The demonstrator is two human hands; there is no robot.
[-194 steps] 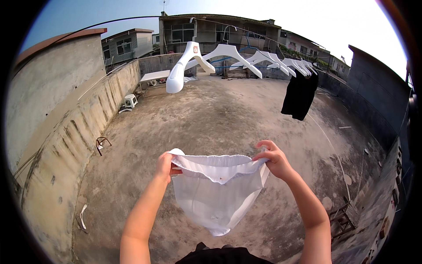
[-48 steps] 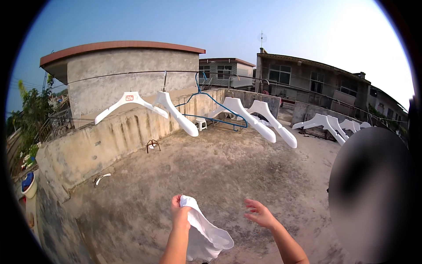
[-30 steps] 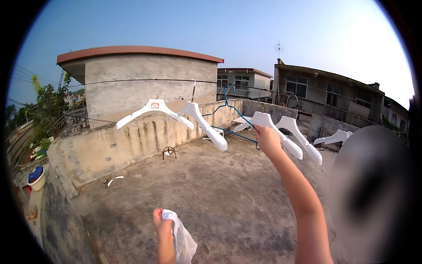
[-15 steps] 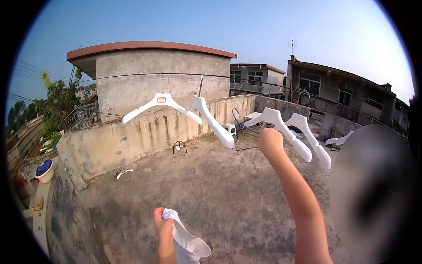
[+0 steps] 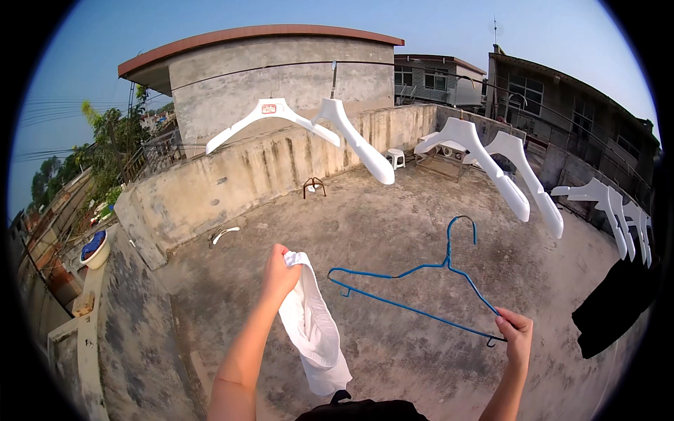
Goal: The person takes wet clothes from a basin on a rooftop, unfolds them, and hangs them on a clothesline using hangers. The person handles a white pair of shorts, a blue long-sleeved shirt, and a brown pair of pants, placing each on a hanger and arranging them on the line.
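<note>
My left hand (image 5: 279, 275) is closed on the top edge of a white piece of clothing (image 5: 316, 340), which hangs down with its opening gaping; its exact kind is unclear. To the right, my right hand (image 5: 516, 330) grips the lower right corner of a blue clothes hanger (image 5: 414, 270). The hanger's hook points up and its far corner reaches toward the white cloth without touching it. Above both hands, white hangers (image 5: 281, 112) hang from a line, two at the left and several more to the right.
Dark cloth (image 5: 618, 305) hangs at the far right below the white hangers. A stained wall (image 5: 281, 161) bounds the concrete roof, with a white stool (image 5: 396, 158) beside it. A basin (image 5: 96, 256) with blue cloth sits on the left ledge. A broken hanger piece (image 5: 226, 234) lies on the floor.
My right hand has come down from the line, bringing the blue hanger with it. My left hand has risen a little with the white cloth. The view has tilted downward.
</note>
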